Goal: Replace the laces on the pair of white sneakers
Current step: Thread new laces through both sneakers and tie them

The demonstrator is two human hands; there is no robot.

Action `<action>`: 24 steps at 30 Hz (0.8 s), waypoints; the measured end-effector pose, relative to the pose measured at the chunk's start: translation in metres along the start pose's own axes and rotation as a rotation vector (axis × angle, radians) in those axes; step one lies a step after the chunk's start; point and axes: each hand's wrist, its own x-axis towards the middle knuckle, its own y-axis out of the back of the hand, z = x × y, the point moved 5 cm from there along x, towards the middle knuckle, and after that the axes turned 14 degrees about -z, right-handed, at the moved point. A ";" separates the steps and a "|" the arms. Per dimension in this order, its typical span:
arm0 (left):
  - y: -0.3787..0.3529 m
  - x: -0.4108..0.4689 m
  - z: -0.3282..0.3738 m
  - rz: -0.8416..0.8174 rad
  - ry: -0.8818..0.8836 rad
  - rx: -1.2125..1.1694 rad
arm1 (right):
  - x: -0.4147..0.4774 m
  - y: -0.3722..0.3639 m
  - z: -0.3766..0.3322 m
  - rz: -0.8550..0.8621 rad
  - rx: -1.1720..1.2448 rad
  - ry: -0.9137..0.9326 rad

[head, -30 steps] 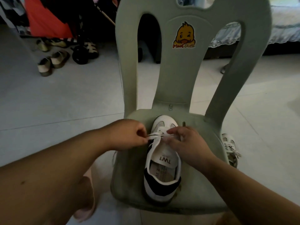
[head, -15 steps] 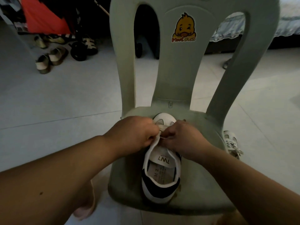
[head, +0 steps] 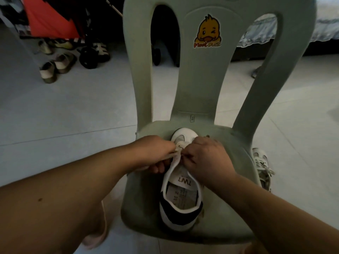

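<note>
While the white sneaker [head: 181, 197] lies flat on the seat of a pale green plastic chair [head: 146, 198], its toe points toward the chair back and its dark heel patch toward the person. Both hands meet over the front of the shoe, just behind the toe cap. The left hand [head: 157, 153] comes in from the left side of the shoe with its fingers curled, pinching a white lace [head: 178, 146] between thumb and fingers. The right hand [head: 205, 156] sits over the right side of the shoe's throat, knuckles up and fingers bent down, and its fingertips nip the same lace where the two hands touch. A small bunch of lace shows between them, directly above the eyelet rows, which the hands hide. Behind the hands the tongue is visible, with printed letters on it, and the shoe's opening gapes toward the heel.

The second sneaker [head: 262, 165] of the pair stands on the floor [head: 73, 107] just beside the right edge of the seat, partly hidden by it, with its own laces loose on top. A yellow duck sticker [head: 208, 32] is fixed to the chair back. Far off at the upper left, several other shoes [head: 56, 66] lie on the floor below hanging red cloth [head: 49, 19].
</note>
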 end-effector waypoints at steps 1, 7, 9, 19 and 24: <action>-0.002 -0.001 0.000 -0.035 0.018 -0.156 | -0.001 0.000 0.000 0.015 0.023 0.009; -0.009 0.006 -0.007 -0.168 0.075 -0.234 | -0.007 0.004 0.011 -0.012 0.280 0.000; -0.007 0.006 -0.010 -0.191 0.064 -0.225 | -0.010 0.005 0.027 -0.007 0.346 -0.143; -0.004 -0.008 0.001 0.041 -0.182 0.170 | -0.011 -0.005 0.048 -0.208 0.482 -0.234; -0.004 -0.011 0.001 0.064 -0.226 0.323 | -0.012 -0.006 0.048 -0.198 0.493 -0.224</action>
